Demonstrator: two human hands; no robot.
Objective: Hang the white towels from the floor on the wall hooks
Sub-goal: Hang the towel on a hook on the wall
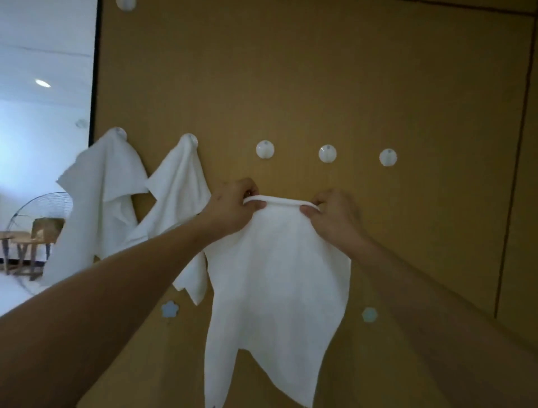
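Note:
I hold a white towel (276,291) up in front of a tan wooden wall (320,81). My left hand (233,208) pinches its top edge on the left, my right hand (334,217) pinches it on the right, and the cloth hangs down between them. Three bare round white hooks sit just above: one (265,149) over my left hand, one (327,153) over my right hand, one (388,157) further right. Two other white towels hang on hooks to the left, one (102,198) at the wall's edge and one (177,204) beside it.
Another round hook (125,3) is at the top edge. Two pale blue flower-shaped hooks (169,309) (369,314) sit lower on the wall. At far left a room opens with a floor fan (37,209) and wooden stools (20,247).

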